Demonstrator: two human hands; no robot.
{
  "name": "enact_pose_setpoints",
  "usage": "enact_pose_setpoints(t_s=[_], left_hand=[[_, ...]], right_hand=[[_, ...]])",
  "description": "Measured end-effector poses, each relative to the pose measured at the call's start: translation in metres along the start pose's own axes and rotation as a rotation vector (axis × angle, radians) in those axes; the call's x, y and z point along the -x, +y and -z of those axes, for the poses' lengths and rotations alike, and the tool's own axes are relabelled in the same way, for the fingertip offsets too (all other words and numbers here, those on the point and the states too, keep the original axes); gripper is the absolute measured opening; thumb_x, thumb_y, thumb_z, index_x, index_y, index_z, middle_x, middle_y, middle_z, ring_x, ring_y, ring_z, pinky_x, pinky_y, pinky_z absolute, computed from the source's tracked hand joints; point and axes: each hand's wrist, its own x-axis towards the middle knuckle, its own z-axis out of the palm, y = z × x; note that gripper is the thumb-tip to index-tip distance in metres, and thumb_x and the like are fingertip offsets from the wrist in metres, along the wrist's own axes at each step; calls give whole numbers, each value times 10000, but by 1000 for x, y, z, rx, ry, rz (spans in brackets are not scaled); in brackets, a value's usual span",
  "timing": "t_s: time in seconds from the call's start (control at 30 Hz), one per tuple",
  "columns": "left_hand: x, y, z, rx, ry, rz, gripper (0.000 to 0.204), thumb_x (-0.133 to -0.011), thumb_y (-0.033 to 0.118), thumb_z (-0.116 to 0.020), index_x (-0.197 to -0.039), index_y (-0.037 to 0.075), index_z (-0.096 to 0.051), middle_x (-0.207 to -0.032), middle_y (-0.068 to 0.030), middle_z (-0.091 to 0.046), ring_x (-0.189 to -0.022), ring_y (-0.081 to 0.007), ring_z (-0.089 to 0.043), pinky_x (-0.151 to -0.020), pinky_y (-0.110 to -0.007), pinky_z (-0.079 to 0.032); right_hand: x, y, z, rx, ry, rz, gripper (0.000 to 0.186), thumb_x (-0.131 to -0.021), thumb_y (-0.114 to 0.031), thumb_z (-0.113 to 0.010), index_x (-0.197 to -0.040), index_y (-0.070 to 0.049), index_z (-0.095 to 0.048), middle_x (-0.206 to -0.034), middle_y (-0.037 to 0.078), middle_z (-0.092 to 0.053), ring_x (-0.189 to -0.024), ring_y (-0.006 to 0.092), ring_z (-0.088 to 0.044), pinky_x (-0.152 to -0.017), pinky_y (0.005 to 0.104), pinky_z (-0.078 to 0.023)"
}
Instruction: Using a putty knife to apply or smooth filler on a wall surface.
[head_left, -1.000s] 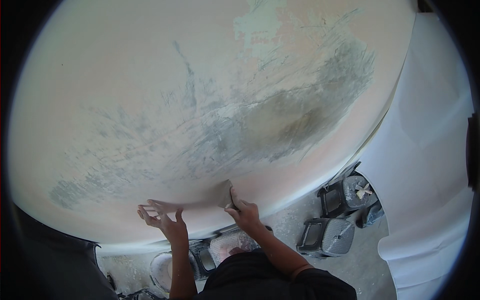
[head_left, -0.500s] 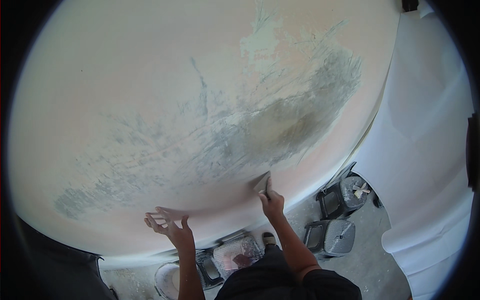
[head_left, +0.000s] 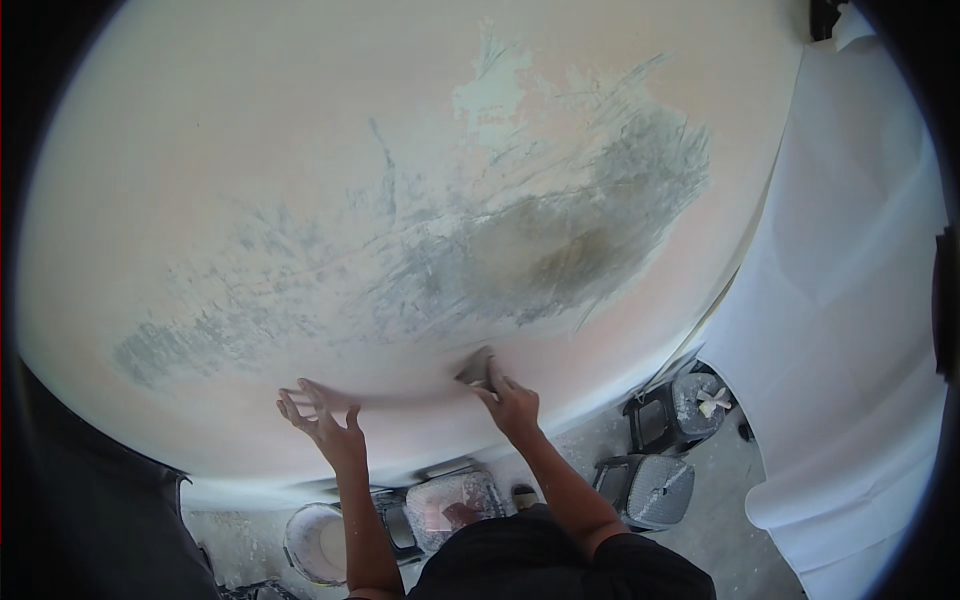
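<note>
A large curved panel point(head_left: 300, 150), pale pink and cream, fills most of the view. Across it runs a scratched, blotchy grey patch point(head_left: 560, 245), brownish in its middle. My right hand point(head_left: 513, 407) grips a scraper point(head_left: 476, 368) with a flat, dark grey, wedge-shaped blade, held at the panel just below the patch; its handle is mostly hidden by my fingers. To the left, my left hand point(head_left: 328, 420) is open with fingers spread, close to the panel's lower part and holding nothing. Whether its fingertips touch the surface I cannot tell.
Below the panel, black plastic stools point(head_left: 662, 490) with speckled tops stand on the grey floor. One holds a small pale object point(head_left: 713, 402). A round white bucket point(head_left: 315, 545) sits at lower left. White sheeting point(head_left: 850, 250) hangs at right, dark cloth point(head_left: 90, 500) at lower left.
My right hand has moved left with the scraper, and its blade now slants more to the left. The left hand has shifted slightly up and left, still open. The whole view has shifted a little.
</note>
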Motion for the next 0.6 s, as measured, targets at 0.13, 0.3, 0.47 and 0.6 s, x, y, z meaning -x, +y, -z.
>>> enact_pose_setpoints(t_s=[0.13,0.3,0.47,0.6], left_hand=[[4,7,2,44,-12,40,1078,-656,149,-845,-1527,128,-209,-1568,-219,-57,-1427,-476,-92,-1123,-582,-252],[4,17,0,43,4,60,1087,-649,166,-850,-1528,134,-212,-1565,-239,-44,-1428,-469,-105,-1124,-575,-250],[5,17,-3,67,25,75,1088,-648,139,-846,-1529,136,-208,-1562,-252,-28,-1427,-467,-113,-1131,-557,-246],[6,14,-3,92,6,100,1099,-641,108,-843,-1532,147,-200,-1561,-253,-23,-1428,-465,-113,-1131,-551,-246]], right_hand=[[12,30,-8,-175,270,-93,557,-905,-261,-652,-1390,-53,-475,-761,171,-638,-611,345,-623,-547,402,-499],[-11,23,-5,-314,301,-63,509,-913,-141,-636,-1384,-32,-473,-755,211,-621,-615,365,-617,-553,393,-493],[-8,29,-2,-270,254,-82,517,-905,-121,-646,-1381,-19,-470,-756,221,-619,-625,363,-622,-553,390,-489],[-24,20,9,-315,272,-108,509,-905,-131,-647,-1375,-25,-482,-750,212,-619,-608,361,-615,-541,392,-486]])
